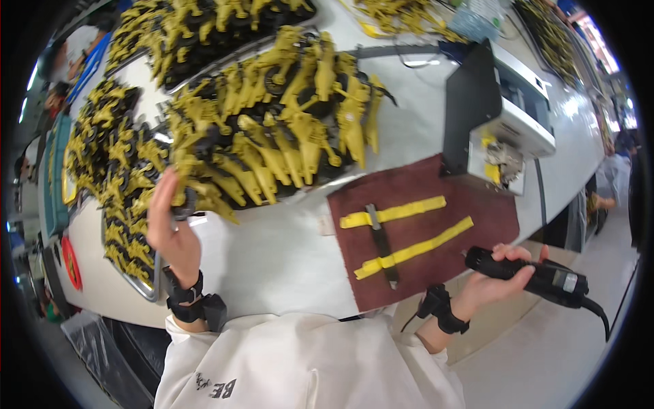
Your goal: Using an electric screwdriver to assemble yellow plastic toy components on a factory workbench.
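Two hands are working at the white table. The left hand is pinching a yellow plastic part from the heap, while the right hand is gripping a black electric screwdriver tightly beside the brown mat.

Two yellow strips are counted on one brown cloth; one black power tool and one grey machine are seen; yellow parts are too many to be counted.

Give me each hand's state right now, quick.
Left hand: closing on a yellow part at the pile's edge.
Right hand: closed around a black corded tool.
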Motion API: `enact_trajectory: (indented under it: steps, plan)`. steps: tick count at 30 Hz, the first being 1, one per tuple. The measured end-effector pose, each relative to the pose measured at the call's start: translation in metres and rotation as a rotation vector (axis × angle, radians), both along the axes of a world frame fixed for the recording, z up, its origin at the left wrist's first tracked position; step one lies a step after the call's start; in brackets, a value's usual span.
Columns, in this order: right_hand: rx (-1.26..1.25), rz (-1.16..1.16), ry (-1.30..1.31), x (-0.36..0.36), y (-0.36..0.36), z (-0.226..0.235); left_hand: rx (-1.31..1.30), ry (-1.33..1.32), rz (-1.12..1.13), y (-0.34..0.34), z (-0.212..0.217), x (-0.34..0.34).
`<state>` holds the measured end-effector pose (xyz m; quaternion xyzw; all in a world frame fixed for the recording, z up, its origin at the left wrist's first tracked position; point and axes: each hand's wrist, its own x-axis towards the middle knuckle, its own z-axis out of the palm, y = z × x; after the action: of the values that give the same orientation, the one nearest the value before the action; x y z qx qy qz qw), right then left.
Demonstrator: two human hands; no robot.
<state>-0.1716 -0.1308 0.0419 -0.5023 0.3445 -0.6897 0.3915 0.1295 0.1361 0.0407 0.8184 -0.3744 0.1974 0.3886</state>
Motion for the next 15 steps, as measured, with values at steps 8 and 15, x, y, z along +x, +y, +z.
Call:
enact_trajectory:
  steps: [8, 15]
  plan:
    - [-0.021, -0.123, 0.011, -0.004, 0.000, -0.002, 0.172, 0.191, -0.987, -0.108, 0.008, -0.103]
    - [-0.053, -0.083, 0.056, -0.007, -0.007, 0.009, 0.531, 0.185, -0.926, -0.126, -0.013, -0.131]
